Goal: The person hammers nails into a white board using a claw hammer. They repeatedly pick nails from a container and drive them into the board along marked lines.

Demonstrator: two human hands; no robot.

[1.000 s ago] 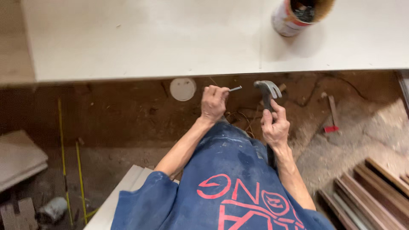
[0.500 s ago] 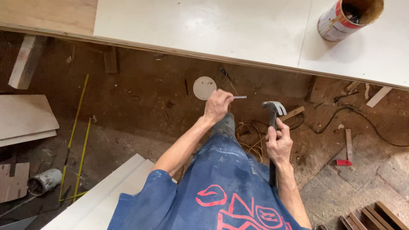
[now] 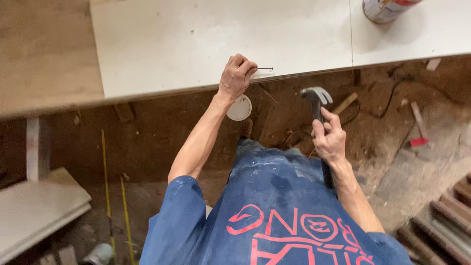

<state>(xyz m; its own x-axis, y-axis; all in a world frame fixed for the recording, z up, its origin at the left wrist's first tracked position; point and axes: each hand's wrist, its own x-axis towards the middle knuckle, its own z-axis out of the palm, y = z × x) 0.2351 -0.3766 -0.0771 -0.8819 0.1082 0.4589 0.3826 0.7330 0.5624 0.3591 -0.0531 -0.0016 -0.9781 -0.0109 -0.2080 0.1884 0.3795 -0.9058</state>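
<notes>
My left hand (image 3: 236,76) pinches a thin dark nail (image 3: 265,68) and holds it over the near edge of a white board (image 3: 196,39). The nail lies level, its point aimed right. My right hand (image 3: 329,140) grips the black handle of a claw hammer (image 3: 316,100), whose metal head is raised below the board's edge and to the right of the nail. A blue shirt with red print fills the bottom of the view.
A paint can (image 3: 387,7) stands on the board at the top right. A bare wooden panel (image 3: 44,54) adjoins the board on the left. On the dirt floor lie a white round lid (image 3: 239,108), yellow tape strips (image 3: 105,186), stacked boards (image 3: 34,206) and scrap wood (image 3: 417,127).
My left hand has carried the nail up from over the floor to the white board's edge. The view has shifted, and the hammer stays raised in my right hand.
</notes>
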